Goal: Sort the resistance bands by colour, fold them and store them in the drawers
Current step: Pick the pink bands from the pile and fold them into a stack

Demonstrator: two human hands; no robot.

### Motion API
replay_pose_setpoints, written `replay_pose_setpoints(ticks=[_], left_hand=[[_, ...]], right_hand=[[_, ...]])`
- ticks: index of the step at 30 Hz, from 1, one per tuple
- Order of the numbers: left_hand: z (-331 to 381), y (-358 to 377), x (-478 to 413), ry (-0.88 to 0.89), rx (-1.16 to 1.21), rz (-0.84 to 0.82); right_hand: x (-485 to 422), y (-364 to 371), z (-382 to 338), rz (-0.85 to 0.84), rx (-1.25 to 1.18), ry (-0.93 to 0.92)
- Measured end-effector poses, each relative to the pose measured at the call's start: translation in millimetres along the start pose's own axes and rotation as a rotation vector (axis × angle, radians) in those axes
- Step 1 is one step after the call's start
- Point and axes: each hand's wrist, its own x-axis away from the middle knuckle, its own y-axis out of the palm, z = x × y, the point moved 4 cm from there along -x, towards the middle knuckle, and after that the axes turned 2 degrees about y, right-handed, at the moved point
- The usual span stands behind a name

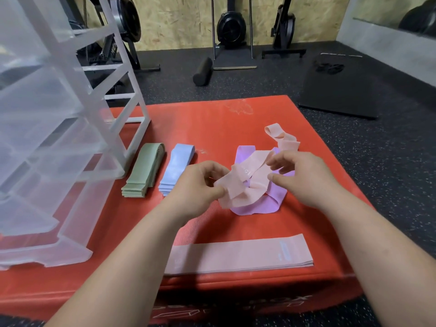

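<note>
We see the left hand (203, 182) nearest the middle of the view, its thumb and forefinger pinched on one end of a thin peach band (245, 182), the other fingers curled in behind. The right hand (297, 178) is half curled at the band's other side, with thumb and forefinger tips at the material. We cannot tell whether they have closed on it.

The peach band is twisted and lies draped across a crumpled purple band (264, 206), touching it in several places. Just behind them sits another loose peach band (283, 138), also unfolded. All of this rests on a red padded box (212, 119) that serves as the worktop.

To the left lie two sorted stacks side by side: a green stack (144, 173) and a blue stack (174, 171). Beyond them stands a clear drawer unit (47, 138) with its drawers pulled out. Close to the front edge is a flat pink stack (240, 256), its left end under the left forearm.

We judge the sorting to be partway done, with folding and storing not yet begun for these loose bands. The main risk is that lifting the peach band drags the purple one up with it, since the two are crossed. The thin, stretchy material could also slip from a light pinch and spring back into a knot. A forearm sweeping back could push the pink stack off the front edge.
</note>
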Motion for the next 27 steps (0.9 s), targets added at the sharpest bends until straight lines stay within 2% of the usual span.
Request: replay_pose_setpoints(ticks=[8, 11, 21, 24, 27], left_hand=[[-23, -4, 10, -0.178, -0.502, -0.048], [-23, -6, 14, -0.166, -0.567, -0.009], [-18, -6, 10, -0.007, -0.448, 0.142], [-14, -12, 5, 0.03, -0.32, 0.217], [-4, -16, 2, 0.009, 0.013, 0.247]], right_hand=[[-1, 38, -13, -0.09, 0.086, 0.034], [-7, 52, -18, -0.065, 0.13, 0.031], [-28, 78, -24, 0.095, 0.346, 0.11], [-28, 64, -40, 0.178, 0.078, -0.023], [-17, 51, -68, 0.159, -0.192, -0.161]])
